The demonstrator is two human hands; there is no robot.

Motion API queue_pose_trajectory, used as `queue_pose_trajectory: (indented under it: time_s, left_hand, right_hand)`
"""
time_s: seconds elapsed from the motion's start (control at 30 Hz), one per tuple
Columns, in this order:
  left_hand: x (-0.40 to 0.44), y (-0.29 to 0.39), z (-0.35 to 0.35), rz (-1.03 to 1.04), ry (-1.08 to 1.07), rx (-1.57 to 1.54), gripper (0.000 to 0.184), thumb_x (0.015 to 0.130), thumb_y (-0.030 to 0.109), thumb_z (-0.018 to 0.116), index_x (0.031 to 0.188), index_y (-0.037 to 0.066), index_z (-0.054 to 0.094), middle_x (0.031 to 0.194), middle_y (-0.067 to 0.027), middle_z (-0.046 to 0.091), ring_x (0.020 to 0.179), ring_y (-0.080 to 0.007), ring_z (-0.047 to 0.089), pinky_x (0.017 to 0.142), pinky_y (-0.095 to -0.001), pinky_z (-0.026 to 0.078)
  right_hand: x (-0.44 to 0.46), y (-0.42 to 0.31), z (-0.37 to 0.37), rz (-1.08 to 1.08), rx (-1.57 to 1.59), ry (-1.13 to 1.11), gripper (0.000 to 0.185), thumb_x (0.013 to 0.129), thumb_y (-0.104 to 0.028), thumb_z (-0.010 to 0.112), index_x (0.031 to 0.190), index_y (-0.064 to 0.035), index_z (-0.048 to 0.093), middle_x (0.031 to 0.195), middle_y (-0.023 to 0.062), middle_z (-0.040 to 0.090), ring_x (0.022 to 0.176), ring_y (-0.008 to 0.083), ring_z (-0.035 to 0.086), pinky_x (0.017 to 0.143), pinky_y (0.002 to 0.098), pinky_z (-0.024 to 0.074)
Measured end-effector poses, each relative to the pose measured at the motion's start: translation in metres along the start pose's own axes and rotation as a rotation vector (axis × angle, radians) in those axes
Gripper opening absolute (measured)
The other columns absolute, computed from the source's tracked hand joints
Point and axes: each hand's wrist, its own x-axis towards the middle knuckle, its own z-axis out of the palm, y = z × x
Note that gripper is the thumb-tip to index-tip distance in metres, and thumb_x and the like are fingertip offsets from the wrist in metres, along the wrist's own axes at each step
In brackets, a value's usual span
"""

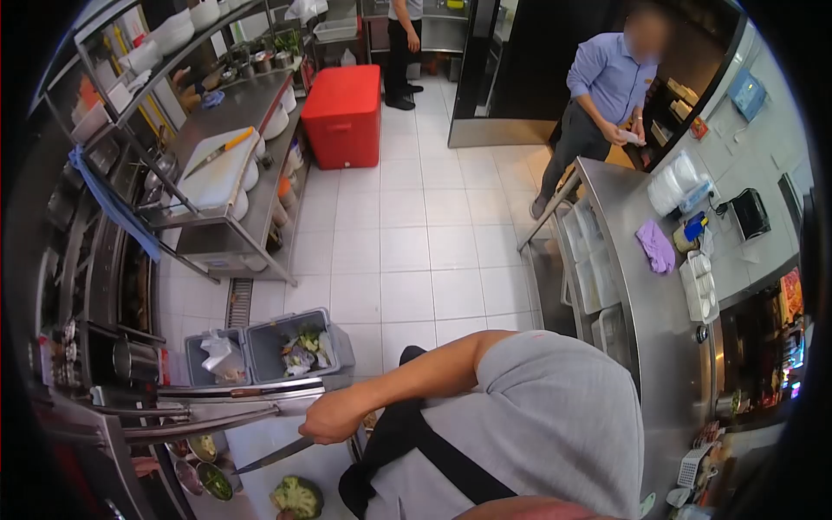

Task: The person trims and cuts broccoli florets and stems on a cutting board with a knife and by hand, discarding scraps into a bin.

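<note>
Apparently, in the head view, you are partway through cutting: your right hand [334, 418] is closed around the knife [276, 455], its blade beside the broccoli [297, 497] on the white board [260, 438]. The next cut seems to call for bringing the edge across and steadying the piece. Your left hand is out of frame, its grip unknown; the board's near end is cut off.
</note>
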Motion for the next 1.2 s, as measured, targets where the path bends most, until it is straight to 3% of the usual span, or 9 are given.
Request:
queue_pose_trajectory:
  time_s: [0.3, 0.33, 0.43, 0.5, 0.63, 0.87, 1.03, 1.1, 1.2]
  left_hand:
    - [-0.017, -0.044, -0.017, 0.107, 0.441, -0.063, 0.043, 0.102, 0.031, 0.076, 0.125, -0.003, 0.064, 0.119, -0.0232, 0.070, 0.106, -0.0288, 0.068, 0.090, -0.0387, 0.059]
    - [-0.043, 0.025, -0.014, -0.050, 0.507, 0.054, 0.032, 0.092, 0.019, 0.084, 0.114, 0.000, 0.073, 0.108, -0.0143, 0.079, 0.100, -0.0257, 0.072, 0.092, -0.0377, 0.055]
    - [-0.024, -0.009, 0.003, 0.007, 0.523, -0.230, 0.041, 0.086, -0.001, 0.080, 0.121, -0.008, 0.061, 0.122, -0.0248, 0.071, 0.112, -0.0364, 0.067, 0.095, -0.0486, 0.065]
    - [-0.007, -0.046, 0.014, 0.024, 0.729, 0.199, 0.053, 0.084, 0.030, 0.079, 0.125, -0.002, 0.070, 0.105, -0.0203, 0.076, 0.091, -0.0314, 0.072, 0.083, -0.0484, 0.056]
    - [-0.035, 0.012, 0.020, -0.006, 0.805, -0.022, 0.046, 0.083, 0.025, 0.081, 0.118, -0.004, 0.071, 0.109, -0.0246, 0.076, 0.100, -0.0394, 0.072, 0.090, -0.0468, 0.055]
    - [-0.030, -0.016, 0.044, 0.067, 0.835, -0.184, 0.051, 0.088, 0.019, 0.085, 0.130, -0.006, 0.068, 0.123, -0.0237, 0.073, 0.115, -0.0354, 0.070, 0.103, -0.0427, 0.053]
    - [-0.047, 0.004, 0.059, -0.061, 0.953, -0.249, 0.040, 0.094, 0.027, 0.080, 0.123, 0.001, 0.074, 0.113, -0.0209, 0.076, 0.101, -0.0344, 0.073, 0.092, -0.0414, 0.057]
    - [-0.046, -0.007, 0.066, -0.009, 0.964, -0.236, 0.042, 0.097, 0.029, 0.078, 0.129, 0.003, 0.072, 0.104, -0.0124, 0.074, 0.092, -0.0174, 0.066, 0.082, -0.0313, 0.054]
    - [-0.055, 0.014, 0.066, -0.110, 0.941, -0.372, 0.040, 0.098, 0.028, 0.077, 0.129, 0.004, 0.072, 0.098, -0.0098, 0.072, 0.085, -0.0154, 0.063, 0.076, -0.0303, 0.052]
  right_hand:
    - [0.000, -0.001, -0.002, 0.050, 0.053, -0.071, 0.029, 0.100, -0.025, 0.056, 0.105, 0.0032, 0.064, 0.094, 0.0300, 0.071, 0.096, 0.0498, 0.069, 0.088, 0.0585, 0.0529]
    - [0.001, 0.001, 0.000, 0.045, 0.074, -0.076, 0.029, 0.100, -0.025, 0.056, 0.104, 0.0028, 0.063, 0.093, 0.0300, 0.071, 0.095, 0.0502, 0.068, 0.087, 0.0583, 0.0527]
    - [0.000, 0.004, 0.001, 0.023, 0.086, -0.094, 0.029, 0.100, -0.025, 0.055, 0.103, 0.0027, 0.063, 0.093, 0.0291, 0.071, 0.095, 0.0501, 0.068, 0.086, 0.0582, 0.0527]
    - [0.003, 0.021, 0.012, -0.038, 0.130, -0.112, 0.029, 0.105, -0.027, 0.058, 0.104, 0.0021, 0.058, 0.090, 0.0284, 0.069, 0.091, 0.0509, 0.066, 0.081, 0.0594, 0.0510]
    - [0.005, 0.016, 0.002, 0.024, 0.093, -0.173, 0.029, 0.105, -0.029, 0.055, 0.106, -0.0003, 0.059, 0.088, 0.0277, 0.069, 0.090, 0.0503, 0.067, 0.081, 0.0578, 0.0525]
    - [0.015, 0.034, -0.001, 0.070, 0.079, -0.269, 0.027, 0.105, -0.027, 0.054, 0.110, -0.0014, 0.060, 0.093, 0.0283, 0.067, 0.091, 0.0473, 0.068, 0.081, 0.0546, 0.0533]
    - [0.024, 0.021, -0.010, 0.138, 0.175, -0.299, 0.026, 0.108, -0.024, 0.060, 0.103, 0.0013, 0.059, 0.073, 0.0240, 0.060, 0.070, 0.0427, 0.061, 0.067, 0.0477, 0.0467]
    - [0.030, 0.009, -0.019, 0.138, 0.134, -0.370, 0.027, 0.108, -0.024, 0.059, 0.100, 0.0011, 0.057, 0.070, 0.0229, 0.057, 0.064, 0.0402, 0.056, 0.064, 0.0472, 0.0437]
    - [0.036, 0.003, -0.017, 0.091, 0.103, -0.429, 0.027, 0.107, -0.023, 0.059, 0.096, 0.0010, 0.057, 0.069, 0.0238, 0.056, 0.065, 0.0427, 0.055, 0.065, 0.0494, 0.0424]
